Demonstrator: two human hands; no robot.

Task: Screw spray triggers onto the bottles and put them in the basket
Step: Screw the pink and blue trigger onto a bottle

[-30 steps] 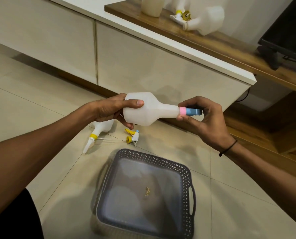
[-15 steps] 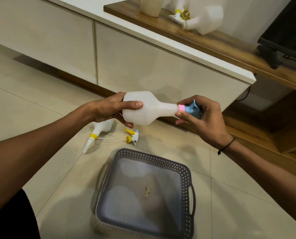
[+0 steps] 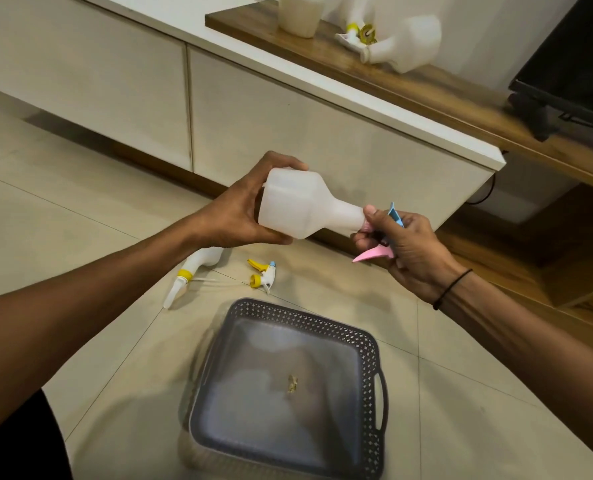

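- Gripping the base end of a white plastic bottle [image 3: 298, 206], the left hand [image 3: 243, 216] had its fingers curled round the far side and its thumb pressed along the near lower edge, so the bottle lay nearly level in the air with its neck pointing right.
- The right hand [image 3: 402, 244] was closed on a pink and blue spray trigger [image 3: 380, 245] at the bottle's neck; the thumb tip touched the pink collar where it met the neck, and the other fingers were wrapped round the trigger head.
- The pink lever stuck out below the right fingers toward the left, and a blue tip showed above them.
- A thin black band [image 3: 452, 289] circled the right wrist.
- Below both hands, on the tiled floor [image 3: 63, 216], stood a grey perforated basket [image 3: 367, 344] with a small yellowish scrap [image 3: 292, 384] on its bottom; no bottle lay in it.
- Beyond the basket, a second white bottle with a yellow collar [image 3: 193, 270] lay on its side, and just right of it a loose yellow and white trigger [image 3: 262, 273], apart from the bottle.
- On the wooden shelf [image 3: 426, 81] above the white cabinet [image 3: 288, 133] lay another white bottle [image 3: 406, 46], tipped over beside a trigger.
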